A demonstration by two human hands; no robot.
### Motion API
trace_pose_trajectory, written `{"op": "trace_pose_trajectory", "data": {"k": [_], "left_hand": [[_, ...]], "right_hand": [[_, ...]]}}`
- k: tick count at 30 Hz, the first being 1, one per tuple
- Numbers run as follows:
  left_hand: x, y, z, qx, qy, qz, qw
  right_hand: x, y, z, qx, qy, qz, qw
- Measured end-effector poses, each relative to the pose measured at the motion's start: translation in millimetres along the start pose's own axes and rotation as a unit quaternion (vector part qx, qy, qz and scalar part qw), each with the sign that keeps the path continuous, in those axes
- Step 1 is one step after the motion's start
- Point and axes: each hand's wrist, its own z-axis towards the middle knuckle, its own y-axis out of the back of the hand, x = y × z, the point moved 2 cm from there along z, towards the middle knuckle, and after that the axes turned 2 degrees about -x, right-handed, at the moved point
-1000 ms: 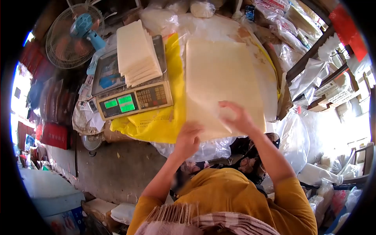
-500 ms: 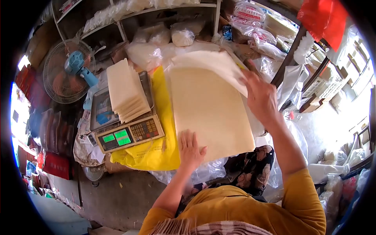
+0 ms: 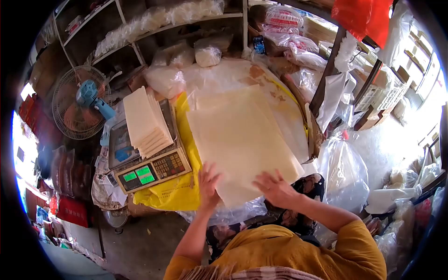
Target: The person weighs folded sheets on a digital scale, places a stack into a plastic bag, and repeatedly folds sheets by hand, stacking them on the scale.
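Note:
A stack of large cream sheets lies on the table, its top sheet askew over those beneath. My left hand is at the near left edge of the top sheet, fingers apart and slightly blurred. At the near right part of the sheet is my right hand, with its fingers spread over the surface. Left of the stack, folded cream sheets rest on a digital scale with green displays. Yellow plastic lies under the scale and beside the large sheets.
A fan stands at the far left. Shelves with wrapped bundles run along the back. Plastic bags hang low on the right, near a dark post. A phone is at the table's back edge.
The top sheet, lifted and curled at the back half a second ago, now lies nearly flat and askew. My right hand has come from the far right edge to the near side. The view has shifted.

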Motion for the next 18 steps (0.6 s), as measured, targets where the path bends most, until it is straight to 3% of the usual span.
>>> {"op": "trace_pose_trajectory", "data": {"k": [2,3,6,7,9,11,12,13,18], "left_hand": [[17,12,-2,0.154,-0.045,0.039,0.986],[26,14,-3,0.155,-0.031,0.012,0.987],[41,16,-9,0.148,-0.01,-0.053,0.988],[34,23,-9,0.153,0.086,-0.084,0.981],[13,38,-9,0.157,0.271,-0.143,0.939],[15,45,-11,0.128,0.292,-0.156,0.935],[15,50,-12,0.114,0.301,-0.161,0.933],[13,51,-7,0.117,0.317,-0.153,0.929],[16,34,43,0.127,0.389,-0.018,0.912]], "right_hand": [[-25,6,-15,0.022,-0.051,-0.023,0.998],[-41,10,-21,0.033,-0.078,-0.035,0.996],[-74,26,-43,0.126,-0.005,-0.055,0.991],[-78,46,-44,0.138,-0.07,0.089,0.984],[-86,81,-46,0.151,-0.2,0.361,0.898],[-108,84,-63,0.073,-0.22,0.611,0.757],[-108,92,-57,0.075,-0.259,0.655,0.705],[-111,86,-47,0.026,-0.219,0.574,0.788],[-136,-1,1,-0.146,-0.361,0.547,0.741]]}}
